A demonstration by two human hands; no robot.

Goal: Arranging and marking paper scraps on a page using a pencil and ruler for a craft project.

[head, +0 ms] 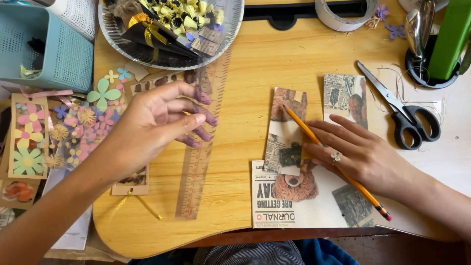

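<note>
- Wooden table (255,64) carries all we see, its pale top running from the far edge to the near curved edge.
- Our left hand (157,122) hovers over a clear ruler (198,162), fingers loosely spread and curled, clamped on nothing; we cannot tell whether the fingertips touch the ruler.
- That ruler lies near the middle of the table, running from near to far, its far end under a clear plate (230,29).
- Our right hand (363,154) grips a yellow pencil (314,135) between its fingers, the tip pointing far and left, the eraser end sticking out near and right.
- This hand also presses down on printed paper (299,194), which shows a teddy bear and newsprint, at the near edge of the table.
- Under the pencil tip lies a narrower paper strip (284,130) of the same print, and a second piece (346,98) lies just right of it.
- Our hands are well apart, with bare wood between them.
- Black-handled scissors (402,110) lie right of the paper pieces, shut.
- On the far edge sits a tape roll (343,17), and at the far right a green holder (449,41) stands in a black base.
- At the left lie paper flowers (73,127) in many colours, and a pale blue basket (46,49) stands far left.
- Dark and yellow folded papers fill the plate.
</note>
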